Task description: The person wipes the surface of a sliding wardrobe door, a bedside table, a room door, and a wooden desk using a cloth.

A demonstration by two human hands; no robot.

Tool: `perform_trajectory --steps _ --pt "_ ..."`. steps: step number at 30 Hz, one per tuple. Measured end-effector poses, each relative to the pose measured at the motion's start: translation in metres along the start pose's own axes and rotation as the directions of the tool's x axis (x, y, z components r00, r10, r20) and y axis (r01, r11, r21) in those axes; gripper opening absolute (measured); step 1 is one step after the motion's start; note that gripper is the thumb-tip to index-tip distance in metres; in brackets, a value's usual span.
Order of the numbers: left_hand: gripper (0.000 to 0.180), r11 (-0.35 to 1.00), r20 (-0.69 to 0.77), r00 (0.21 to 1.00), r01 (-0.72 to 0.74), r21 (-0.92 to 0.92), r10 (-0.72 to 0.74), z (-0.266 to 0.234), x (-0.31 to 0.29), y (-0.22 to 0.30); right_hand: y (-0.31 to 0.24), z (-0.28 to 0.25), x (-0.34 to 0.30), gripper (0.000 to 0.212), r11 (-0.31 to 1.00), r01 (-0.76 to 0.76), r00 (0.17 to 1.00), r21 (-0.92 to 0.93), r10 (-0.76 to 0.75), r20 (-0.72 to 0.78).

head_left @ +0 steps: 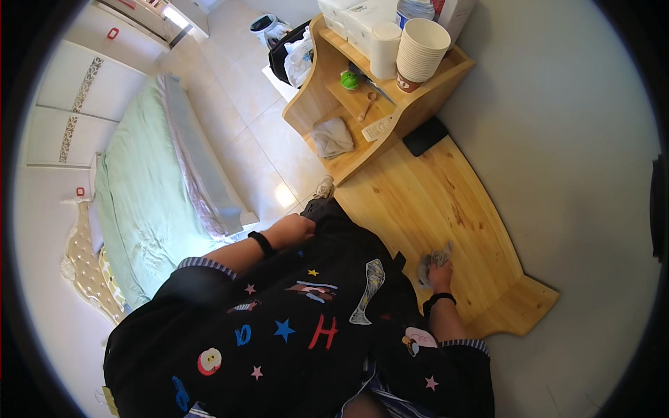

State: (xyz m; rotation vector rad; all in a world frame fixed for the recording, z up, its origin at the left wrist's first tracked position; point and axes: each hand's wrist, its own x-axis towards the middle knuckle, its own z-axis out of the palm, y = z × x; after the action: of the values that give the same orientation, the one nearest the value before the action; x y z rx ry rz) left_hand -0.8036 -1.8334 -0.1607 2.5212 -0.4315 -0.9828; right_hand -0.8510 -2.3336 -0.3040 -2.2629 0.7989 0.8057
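Observation:
My right hand (440, 276) is closed around a crumpled grey cloth (424, 269) and presses it onto the light wooden desktop (481, 230). The cloth bunches up past my fingers on the left and far side. My left hand (297, 228) rests against my dark clothing near my knee, away from the desk. Its fingers are mostly hidden, so how they are held does not show. A folded grey-beige cloth (333, 138) lies on the lower shelf of the wooden shelf unit (411, 115) at the desk's far end.
On the desk by the shelf unit lies a black flat object (426, 136). The unit holds a white remote control (379, 128), a wooden spoon (367, 106), a green round item (349, 80) and stacked paper cups (422, 52). A bed (150, 181) stands left, beyond tiled floor (244, 139).

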Motion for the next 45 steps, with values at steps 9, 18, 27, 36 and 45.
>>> perform_trajectory --steps 9,18,27,36,45 --pt "0.019 0.967 0.110 0.963 -0.235 -0.101 0.245 -0.013 0.049 0.045 -0.020 0.000 -0.002 0.076 0.995 -0.092 0.996 -0.037 0.092 -0.003" --pt "0.027 0.985 0.133 0.983 -0.110 -0.129 0.127 -0.037 0.024 0.041 -0.025 0.000 -0.010 0.074 0.981 -0.195 0.981 0.009 0.195 -0.015" --pt "0.045 0.987 0.257 0.956 -0.115 -0.112 0.141 -0.072 -0.038 0.037 -0.016 0.012 -0.006 0.070 0.987 -0.159 0.982 -0.038 0.154 -0.105" --pt "0.019 0.948 0.144 0.974 -0.126 -0.292 0.174 -0.051 -0.003 0.036 0.001 0.013 0.019 0.083 0.994 -0.089 0.995 0.060 0.091 -0.041" --pt "0.011 0.939 -0.180 0.962 -0.244 -0.243 0.203 -0.070 -0.074 0.049 -0.059 -0.002 -0.021 0.085 0.997 0.063 0.971 0.037 -0.052 -0.232"
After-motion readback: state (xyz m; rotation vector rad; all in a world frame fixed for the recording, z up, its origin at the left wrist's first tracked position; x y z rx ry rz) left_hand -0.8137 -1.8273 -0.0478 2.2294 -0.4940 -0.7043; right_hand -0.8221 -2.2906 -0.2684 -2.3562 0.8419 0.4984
